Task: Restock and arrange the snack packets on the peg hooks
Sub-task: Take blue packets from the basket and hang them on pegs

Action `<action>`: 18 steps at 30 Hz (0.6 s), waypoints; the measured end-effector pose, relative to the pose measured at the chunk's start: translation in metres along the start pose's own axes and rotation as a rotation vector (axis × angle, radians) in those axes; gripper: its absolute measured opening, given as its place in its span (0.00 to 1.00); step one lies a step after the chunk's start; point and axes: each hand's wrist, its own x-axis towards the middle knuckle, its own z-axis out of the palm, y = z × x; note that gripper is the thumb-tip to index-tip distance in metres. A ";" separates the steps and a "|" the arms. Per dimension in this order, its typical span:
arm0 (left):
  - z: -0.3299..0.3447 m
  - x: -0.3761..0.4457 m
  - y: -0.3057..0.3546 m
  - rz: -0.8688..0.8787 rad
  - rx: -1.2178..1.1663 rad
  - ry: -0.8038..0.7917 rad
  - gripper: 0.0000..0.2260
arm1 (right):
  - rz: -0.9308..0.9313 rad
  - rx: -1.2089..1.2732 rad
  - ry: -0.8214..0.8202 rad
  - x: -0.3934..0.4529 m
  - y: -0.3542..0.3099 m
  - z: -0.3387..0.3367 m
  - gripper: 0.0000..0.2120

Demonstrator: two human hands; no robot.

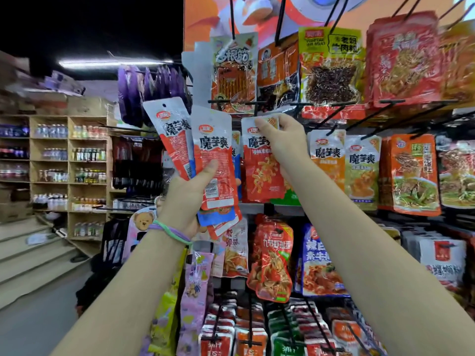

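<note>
1. The left hand (189, 199), in the centre of the frame, has its fingers and thumb curled round a fanned bunch of red-and-white packets (205, 160). The thumb presses on the front of the nearest one, and the packets stand up and to the left above the hand.
2. Two thin bands, one green and one purple (169, 231), sit round the left wrist.
3. The right hand (282, 137), just right of centre, pinches the white top edge of a single red packet (259, 165) between fingertips and thumb. The packet hangs straight down below the fingers.
4. That top edge is held close under the tip of a black peg hook (255, 107); whether the packet's hole is on the peg cannot be told.
5. To the right of the right hand, an orange packet (327, 160) and a yellow-green packet (362, 168) of the same shape hang side by side in the same row.
6. In the row above, larger snack bags hang, among them a yellow bag (331, 68) in the upper right.
7. Wooden shelves of bottles (69, 163) fill the left of the frame.
</note>
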 end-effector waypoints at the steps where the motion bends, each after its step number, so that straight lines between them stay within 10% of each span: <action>1: 0.000 0.001 0.000 -0.004 -0.003 -0.008 0.15 | -0.013 -0.016 0.012 0.002 0.001 0.001 0.18; 8: -0.005 0.006 -0.001 -0.003 -0.035 -0.013 0.17 | -0.137 -0.130 0.056 0.007 0.008 0.006 0.07; 13: -0.006 0.007 -0.002 0.007 -0.059 -0.029 0.15 | -0.118 -0.086 0.042 0.009 0.015 0.004 0.25; 18: -0.006 0.008 -0.007 0.007 -0.031 -0.035 0.17 | 0.070 0.029 0.025 0.013 0.010 0.007 0.14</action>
